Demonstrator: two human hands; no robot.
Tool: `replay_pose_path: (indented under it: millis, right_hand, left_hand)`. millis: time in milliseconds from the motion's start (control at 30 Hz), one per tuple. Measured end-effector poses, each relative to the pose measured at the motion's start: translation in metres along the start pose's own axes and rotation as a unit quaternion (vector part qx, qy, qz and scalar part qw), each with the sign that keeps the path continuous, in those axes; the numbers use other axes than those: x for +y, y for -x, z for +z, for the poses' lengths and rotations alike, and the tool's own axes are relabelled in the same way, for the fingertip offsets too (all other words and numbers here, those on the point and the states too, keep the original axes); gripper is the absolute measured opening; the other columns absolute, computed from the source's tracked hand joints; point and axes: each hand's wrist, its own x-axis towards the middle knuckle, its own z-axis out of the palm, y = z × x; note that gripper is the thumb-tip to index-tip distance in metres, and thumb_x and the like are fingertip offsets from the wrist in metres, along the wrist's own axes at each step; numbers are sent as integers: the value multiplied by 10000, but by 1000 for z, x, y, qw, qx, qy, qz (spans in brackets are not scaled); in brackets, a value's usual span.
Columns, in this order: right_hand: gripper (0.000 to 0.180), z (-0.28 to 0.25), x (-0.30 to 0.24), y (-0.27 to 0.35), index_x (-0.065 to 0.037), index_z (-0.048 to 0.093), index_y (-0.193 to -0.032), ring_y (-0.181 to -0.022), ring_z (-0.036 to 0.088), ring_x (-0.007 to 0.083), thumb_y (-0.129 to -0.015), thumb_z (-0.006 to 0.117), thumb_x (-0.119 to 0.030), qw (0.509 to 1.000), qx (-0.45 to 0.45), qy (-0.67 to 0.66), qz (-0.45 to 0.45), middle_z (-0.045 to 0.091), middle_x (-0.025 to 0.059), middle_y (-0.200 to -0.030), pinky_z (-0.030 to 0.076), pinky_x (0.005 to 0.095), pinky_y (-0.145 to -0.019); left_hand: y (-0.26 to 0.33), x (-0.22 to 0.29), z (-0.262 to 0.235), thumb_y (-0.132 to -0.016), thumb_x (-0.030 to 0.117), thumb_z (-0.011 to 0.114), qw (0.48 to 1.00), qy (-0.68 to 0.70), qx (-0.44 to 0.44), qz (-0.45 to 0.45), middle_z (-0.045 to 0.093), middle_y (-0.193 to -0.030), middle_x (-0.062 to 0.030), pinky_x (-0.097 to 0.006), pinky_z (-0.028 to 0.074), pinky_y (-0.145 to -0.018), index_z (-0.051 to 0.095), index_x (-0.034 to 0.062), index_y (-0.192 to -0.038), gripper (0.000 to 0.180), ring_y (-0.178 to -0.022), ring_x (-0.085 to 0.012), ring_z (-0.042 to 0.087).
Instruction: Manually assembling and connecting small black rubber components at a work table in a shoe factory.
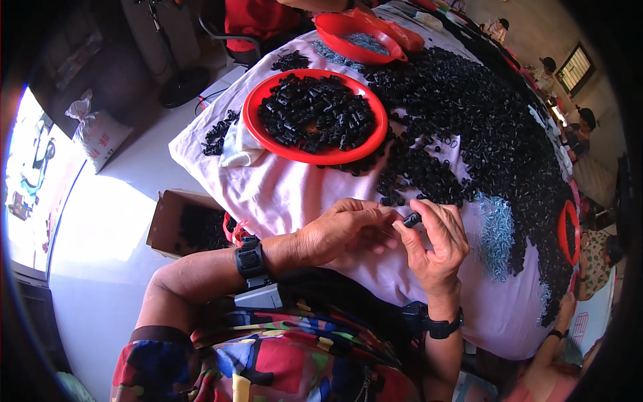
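Note:
Over the near edge of the cloth, my right hand [439,244] pinches a small black plastic piece [412,219] between thumb and fingers. My left hand [351,231] is just to its left, thumb and forefinger brought together close to the piece. Whatever is between those left fingertips, if anything, is too small to make out. Beyond my hands, a heap of similar black plastic pieces [462,120] spreads over the table. A pile of small silvery screw-like parts [494,234] lies right of my right hand.
A red basin [251,127] of black pieces stands on the pink cloth [234,191]. Farther back is another red basin [335,43] with silvery parts. A cardboard box [164,224] sits below the table's left edge. Another person's arm [552,335] reaches in at lower right.

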Motion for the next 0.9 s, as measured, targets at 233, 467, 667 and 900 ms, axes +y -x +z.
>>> replay_pose_path:
  millis: [233, 467, 667, 900]
  right_hand:
    - [411, 4, 0, 5, 14, 699, -1179, -921, 675, 335, -780, 794, -10, 998, -54, -10, 1, 723, 151, -1078, 552, 417, -810]
    - [515, -5, 1, 5, -13, 633, -1357, -864, 651, 287, -900, 786, -197, 981, -71, -24, 181, 721, 128, -973, 533, 398, -738]
    - [185, -14, 19, 16, -17, 744, -1062, -755, 655, 341, -916, 724, -128, 951, -117, 44, 281, 705, 146, -847, 530, 431, -715]
    - [223, -20, 25, 12, -13, 731, -1129, -896, 652, 370, -929, 676, -93, 961, -113, 41, 250, 726, 164, -980, 522, 455, -808]
  left_hand:
    - [-1, -3, 2, -1053, 351, 628, 989, -132, -49, 54, 737, -1051, -32, -289, 566, -860, 725, 25, -1148, 353, -952, -101, 676]
    - [0, 37, -4, -1054, 295, 602, 990, -56, 75, 103, 736, -1009, -45, -308, 565, -779, 720, 56, -1110, 273, -907, -158, 704]
    - [-3, 97, -52, -1096, 167, 496, 972, 113, 85, 187, 743, -1083, -139, -225, 608, -802, 614, -85, -1233, 310, -912, -161, 735]
    - [0, 87, -19, -1063, 235, 585, 987, -61, 103, 103, 723, -1091, -61, -289, 558, -811, 651, 56, -1293, 299, -924, -161, 705]
